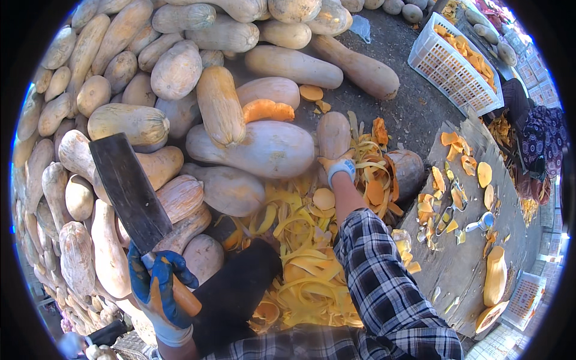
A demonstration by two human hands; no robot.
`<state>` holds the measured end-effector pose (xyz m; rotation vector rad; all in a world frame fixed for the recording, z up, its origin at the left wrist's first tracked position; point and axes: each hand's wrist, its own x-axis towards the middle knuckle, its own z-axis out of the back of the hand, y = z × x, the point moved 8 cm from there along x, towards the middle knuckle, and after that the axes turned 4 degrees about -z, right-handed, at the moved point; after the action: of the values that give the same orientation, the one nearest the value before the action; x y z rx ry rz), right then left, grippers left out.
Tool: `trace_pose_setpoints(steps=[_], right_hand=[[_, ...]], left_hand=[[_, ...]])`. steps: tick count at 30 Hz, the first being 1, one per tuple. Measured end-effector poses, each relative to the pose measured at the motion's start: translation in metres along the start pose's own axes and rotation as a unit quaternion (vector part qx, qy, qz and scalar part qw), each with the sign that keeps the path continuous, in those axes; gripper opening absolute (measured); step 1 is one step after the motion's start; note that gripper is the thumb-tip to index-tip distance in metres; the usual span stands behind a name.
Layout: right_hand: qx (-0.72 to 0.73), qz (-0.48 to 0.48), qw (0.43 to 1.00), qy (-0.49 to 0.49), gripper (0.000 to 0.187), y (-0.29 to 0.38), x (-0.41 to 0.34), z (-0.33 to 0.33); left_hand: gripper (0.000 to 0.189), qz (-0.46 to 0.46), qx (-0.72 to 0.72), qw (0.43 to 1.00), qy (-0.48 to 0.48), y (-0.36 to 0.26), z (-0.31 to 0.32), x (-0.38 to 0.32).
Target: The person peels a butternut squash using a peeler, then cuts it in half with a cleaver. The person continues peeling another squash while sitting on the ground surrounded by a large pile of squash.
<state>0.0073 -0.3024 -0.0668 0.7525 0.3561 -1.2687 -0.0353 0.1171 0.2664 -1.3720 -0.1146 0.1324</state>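
Note:
A wide dark-bladed cleaver (130, 193) is upright in my left hand (164, 288), whose blue-coated glove is wrapped round its wooden handle. My right hand (339, 166), in a pale glove, is reached forward with its thumb and fingers across a long tan squash (334, 130) on the ground. Beside that hand lies a heap of yellow and orange peelings (375, 171), and a round cut slice (323, 198) is just below it. A large pale squash (270, 148) lies to its left. Behind that one shows an orange cut piece (267, 111).
Whole squashes (117, 121) are piled along the left and top. More peelings (310, 279) cover the ground by my dark-clothed leg. A wooden board (468, 270) at right bears scraps, a blue-and-white tool and a peeled squash. A white crate (454, 76) holds orange pieces; a person in patterned clothing (542, 139) is near it.

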Motion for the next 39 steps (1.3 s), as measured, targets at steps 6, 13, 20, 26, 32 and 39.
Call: trace_pose_setpoints(steps=[6,13,20,26,32,39], right_hand=[[0.092,-0.021,0.996,0.005,0.116,-0.032,-0.008,-0.021],[0.451,-0.131,0.847,0.247,0.093,-0.109,-0.076,-0.089],[0.535,-0.09,0.758,0.362,0.102,-0.134,-0.184,-0.087],[0.405,-0.077,0.821,0.394,0.049,-0.145,-0.178,-0.074],[0.357,-0.013,0.915,0.188,0.075,-0.103,-0.183,-0.06],[0.083,-0.088,0.967,0.224,0.102,-0.083,-0.2,-0.109]], left_hand=[[0.051,-0.03,-0.039,0.999,0.02,-0.006,-0.017,-0.005],[0.053,-0.009,-0.1,0.987,0.123,-0.004,-0.048,-0.015],[0.051,-0.014,-0.176,0.965,0.197,0.002,-0.084,-0.03],[0.05,0.0,-0.145,0.972,0.183,0.006,-0.079,-0.039],[0.049,0.004,-0.12,0.98,0.159,0.0,-0.067,-0.028],[0.055,0.051,-0.057,0.982,0.173,-0.006,-0.065,-0.026]])
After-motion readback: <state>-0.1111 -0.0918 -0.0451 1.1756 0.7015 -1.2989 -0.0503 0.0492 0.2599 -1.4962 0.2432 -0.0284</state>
